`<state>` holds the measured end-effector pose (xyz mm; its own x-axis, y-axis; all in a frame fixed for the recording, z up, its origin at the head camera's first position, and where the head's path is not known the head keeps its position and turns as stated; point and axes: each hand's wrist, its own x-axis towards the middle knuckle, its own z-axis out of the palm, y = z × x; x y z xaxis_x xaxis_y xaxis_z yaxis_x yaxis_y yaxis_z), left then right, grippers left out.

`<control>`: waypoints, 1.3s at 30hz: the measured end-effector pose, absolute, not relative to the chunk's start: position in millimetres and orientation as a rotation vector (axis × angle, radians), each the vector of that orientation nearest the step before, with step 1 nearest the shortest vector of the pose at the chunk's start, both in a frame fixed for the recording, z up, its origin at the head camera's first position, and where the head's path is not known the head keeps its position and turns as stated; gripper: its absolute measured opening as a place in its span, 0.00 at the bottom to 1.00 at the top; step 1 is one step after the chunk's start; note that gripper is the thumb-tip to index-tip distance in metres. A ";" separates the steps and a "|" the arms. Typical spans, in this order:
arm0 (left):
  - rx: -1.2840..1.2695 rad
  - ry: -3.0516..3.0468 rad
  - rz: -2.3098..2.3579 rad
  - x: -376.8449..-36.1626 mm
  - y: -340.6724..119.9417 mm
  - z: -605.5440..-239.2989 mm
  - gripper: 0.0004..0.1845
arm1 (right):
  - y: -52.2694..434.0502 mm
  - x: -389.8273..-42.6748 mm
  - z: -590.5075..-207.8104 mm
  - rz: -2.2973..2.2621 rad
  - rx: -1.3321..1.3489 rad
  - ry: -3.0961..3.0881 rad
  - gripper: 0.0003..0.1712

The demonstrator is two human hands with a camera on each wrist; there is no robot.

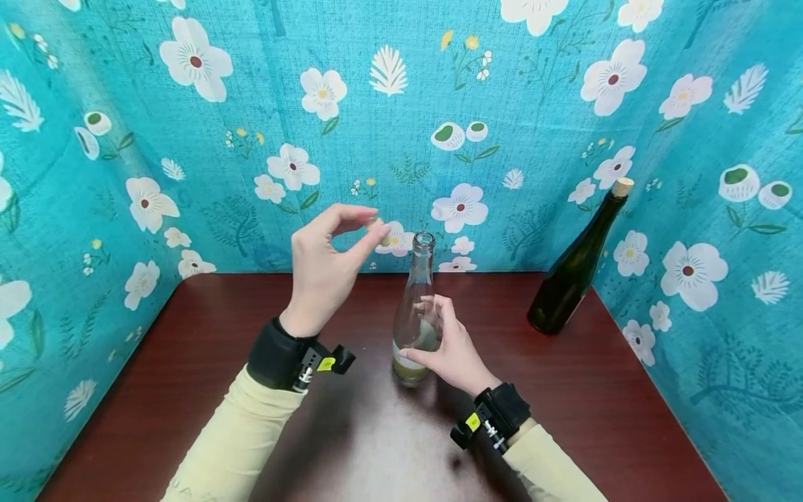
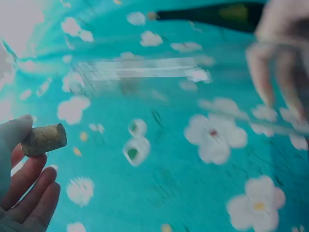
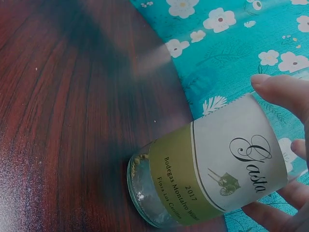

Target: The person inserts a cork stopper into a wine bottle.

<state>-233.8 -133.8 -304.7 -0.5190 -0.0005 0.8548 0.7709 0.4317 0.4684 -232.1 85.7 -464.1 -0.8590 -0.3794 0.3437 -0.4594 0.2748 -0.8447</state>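
We have the cork (image 1: 377, 224) pinched in our left hand (image 1: 326, 268) between thumb and index tip, lifted above the table and just left of the clear bottle's (image 1: 415, 314) open mouth, not touching it. Left wrist view confirms it: cork (image 2: 44, 139) sits at the fingertips (image 2: 17, 130), other fingers loosely curled below it, nothing else in that hand.

Our right hand (image 1: 448, 345) wraps the lower body of the clear bottle — thumb on the near side, fingers around the far side, partly visible through the glass. Bottle stands upright on the dark red-brown wooden table (image 1: 207, 362), roughly centre, uncorked. Right wrist view shows the label (image 3: 231, 174) up close: white upper part with script lettering and a small cart drawing, olive band below it with small text; fingers (image 3: 282, 92) lie on the label's edge, and the glass base (image 3: 145, 193) rests on the tabletop.

Further out — a dark green bottle (image 1: 574, 268) stands at the right rear of the table, well apart from both hands, with a cork stopper (image 1: 622, 187) in its neck. It appears to lean toward the right wall; we cannot tell if it touches it.

Turquoise cloth with white flowers (image 1: 194, 63) encloses the table on the back and both sides
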 end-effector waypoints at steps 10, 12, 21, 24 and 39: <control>-0.811 -1.759 -1.192 -233.8 -103.0 -287.5 0.09 | 88.4 -237.4 -479.6 1.692 0.809 -2.447 0.51; -0.817 -1.765 -1.155 -233.7 -101.4 -286.5 0.09 | 88.3 -237.6 -479.1 1.692 0.811 -2.447 0.51; -0.843 -1.806 -1.058 -238.1 -96.6 -283.8 0.10 | 87.3 -236.8 -477.8 1.706 0.812 -2.451 0.52; -0.844 -1.832 -1.047 -239.2 -96.1 -287.8 0.10 | 86.5 -236.9 -478.7 1.705 0.811 -2.457 0.52; -0.848 -2.169 -1.175 -237.3 -90.4 -338.7 0.49 | 86.2 -220.7 -444.3 1.686 0.880 -2.440 0.52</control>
<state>-237.3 -90.4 -338.7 -0.6644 0.2745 0.6952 0.7322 0.4253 0.5319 -220.7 86.2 -444.3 -0.8369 -0.4224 0.3480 -0.4749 0.2445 -0.8454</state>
